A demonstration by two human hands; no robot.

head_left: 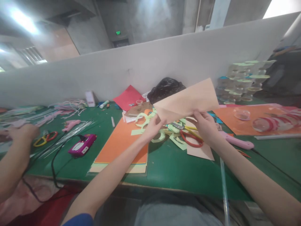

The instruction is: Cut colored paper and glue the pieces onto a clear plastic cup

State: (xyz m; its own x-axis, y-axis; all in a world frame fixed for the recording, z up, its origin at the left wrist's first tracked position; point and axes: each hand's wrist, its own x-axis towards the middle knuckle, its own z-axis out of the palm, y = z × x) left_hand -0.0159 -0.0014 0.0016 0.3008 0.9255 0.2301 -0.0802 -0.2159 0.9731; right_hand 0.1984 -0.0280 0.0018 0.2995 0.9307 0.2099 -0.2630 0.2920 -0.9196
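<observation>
Both my hands hold up a folded peach sheet of paper (188,99) above the green table (169,169). My left hand (154,125) pinches its lower left corner. My right hand (204,124) grips its lower edge with closed fingers. Under the sheet lie light green paper cut-outs (174,141) and red-handled scissors (191,139). An orange sheet (119,142) on a stack of coloured paper lies below my left forearm.
A co-worker's arm and hand (20,135) work at the left beside yellow-red scissors (43,139) and a magenta glue gun (82,146) with a black cord. A pink glue gun (236,142), an orange sheet (237,121), stacked plastic cups (244,80), a black bag (166,88) and a grey partition wall (141,69) stand beyond.
</observation>
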